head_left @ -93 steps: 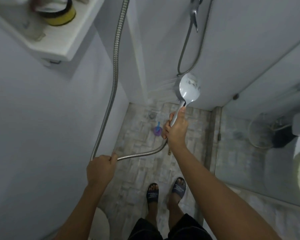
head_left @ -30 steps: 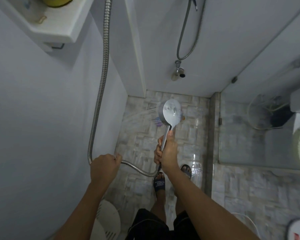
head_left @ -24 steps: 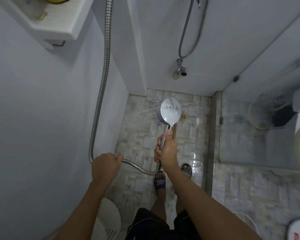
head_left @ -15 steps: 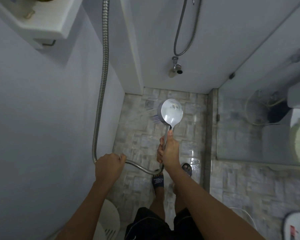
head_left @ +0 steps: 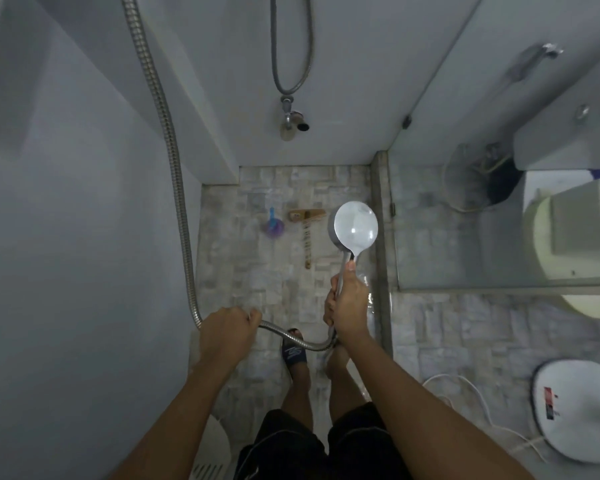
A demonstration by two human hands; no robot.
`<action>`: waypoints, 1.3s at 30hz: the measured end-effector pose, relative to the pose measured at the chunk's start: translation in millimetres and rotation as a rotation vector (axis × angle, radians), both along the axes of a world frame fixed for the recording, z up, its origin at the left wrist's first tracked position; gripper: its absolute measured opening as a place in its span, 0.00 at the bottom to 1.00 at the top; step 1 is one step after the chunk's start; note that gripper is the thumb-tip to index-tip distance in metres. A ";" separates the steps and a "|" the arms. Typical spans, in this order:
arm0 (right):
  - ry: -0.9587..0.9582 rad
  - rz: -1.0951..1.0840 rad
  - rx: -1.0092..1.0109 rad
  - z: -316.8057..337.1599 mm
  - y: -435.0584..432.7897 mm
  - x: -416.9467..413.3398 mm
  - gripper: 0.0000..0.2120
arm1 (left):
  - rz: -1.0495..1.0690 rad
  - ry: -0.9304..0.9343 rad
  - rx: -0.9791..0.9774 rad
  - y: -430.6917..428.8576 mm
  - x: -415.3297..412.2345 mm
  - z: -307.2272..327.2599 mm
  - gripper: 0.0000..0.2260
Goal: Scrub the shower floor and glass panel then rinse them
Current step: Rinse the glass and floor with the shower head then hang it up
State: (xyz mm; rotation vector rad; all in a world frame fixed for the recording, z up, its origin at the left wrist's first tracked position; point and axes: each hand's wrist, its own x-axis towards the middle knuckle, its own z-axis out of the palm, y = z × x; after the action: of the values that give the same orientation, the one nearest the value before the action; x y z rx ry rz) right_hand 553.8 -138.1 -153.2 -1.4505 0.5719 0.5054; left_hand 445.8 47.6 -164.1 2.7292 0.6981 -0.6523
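My right hand grips the handle of the round chrome shower head, held face down over the right side of the stone-tile shower floor, close to the glass panel. My left hand grips the metal hose, which loops from the wall down to the handle. A wooden scrub brush and a small purple and blue object lie on the floor ahead.
A tap sticks out of the back wall. Behind the glass stand a toilet and a dark bin. A white lidded item with a cord lies at the right. My sandalled foot stands below the hose.
The shower head has swung from the middle of the floor to the right, toward the glass panel. The brush and the purple object now show. My left hand keeps hold of the hose.
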 end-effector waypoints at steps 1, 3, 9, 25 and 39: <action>-0.001 -0.019 -0.011 0.2 -7.5 2.7 0.35 | -0.006 0.007 -0.011 -7.4 5.6 1.1 0.26; -0.017 -0.048 -0.052 -1.6 -26.4 9.1 0.37 | -0.023 0.025 -0.019 -23.8 20.1 1.5 0.25; -0.045 -0.166 -0.144 -3.6 -86.5 28.0 0.33 | -0.183 0.080 -0.002 -77.5 60.6 -0.7 0.22; -0.183 -0.296 -0.109 30.4 -147.4 108.7 0.31 | -0.087 -0.012 -0.034 -131.1 124.1 20.9 0.26; -0.300 -0.192 0.026 98.7 -76.4 185.7 0.32 | 0.155 -0.175 0.052 -82.3 171.9 92.3 0.24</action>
State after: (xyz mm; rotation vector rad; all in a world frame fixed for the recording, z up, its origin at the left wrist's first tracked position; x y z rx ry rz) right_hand 739.5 -214.5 -54.5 -1.3973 0.4555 0.1391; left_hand 617.7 -34.7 -71.8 2.7018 0.8822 -0.3605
